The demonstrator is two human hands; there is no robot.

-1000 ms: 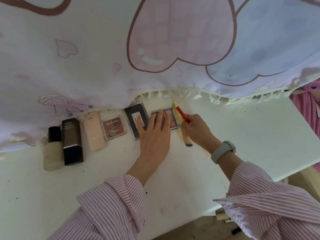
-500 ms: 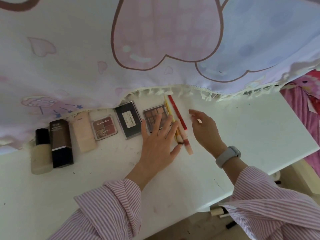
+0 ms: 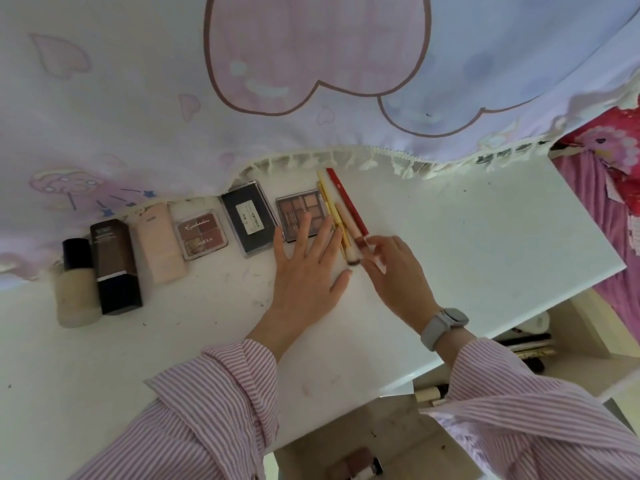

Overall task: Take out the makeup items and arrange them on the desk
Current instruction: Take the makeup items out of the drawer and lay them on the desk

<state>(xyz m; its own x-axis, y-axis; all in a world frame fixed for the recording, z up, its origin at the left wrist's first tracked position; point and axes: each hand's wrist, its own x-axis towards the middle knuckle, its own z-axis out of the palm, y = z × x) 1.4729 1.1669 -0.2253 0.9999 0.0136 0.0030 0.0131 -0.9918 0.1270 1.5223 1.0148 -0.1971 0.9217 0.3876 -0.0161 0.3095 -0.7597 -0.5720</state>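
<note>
Makeup items lie in a row on the white desk [image 3: 485,237]: a pale foundation bottle [image 3: 74,285], a dark brown box [image 3: 116,265], a beige tube [image 3: 159,244], a small eyeshadow palette [image 3: 202,233], a black compact [image 3: 249,216] and a brown palette [image 3: 298,213]. Right of it lie yellow brushes [image 3: 329,206] and a red-handled brush [image 3: 346,202]. My left hand [image 3: 304,271] lies flat with straight fingers over the brown palette's near edge and beside the brushes. My right hand [image 3: 394,275] touches the brush tips with its fingertips.
A printed cloth [image 3: 277,81] with a tasselled fringe hangs over the desk's far side. An open drawer [image 3: 526,344] at the lower right holds more items. Pink bedding [image 3: 609,174] lies past the right edge. More items lie below the desk's front edge [image 3: 360,469].
My right hand laid the brushes down beside the brown palette, let go, then came back to touch their near ends. My left hand slid slightly toward the brushes.
</note>
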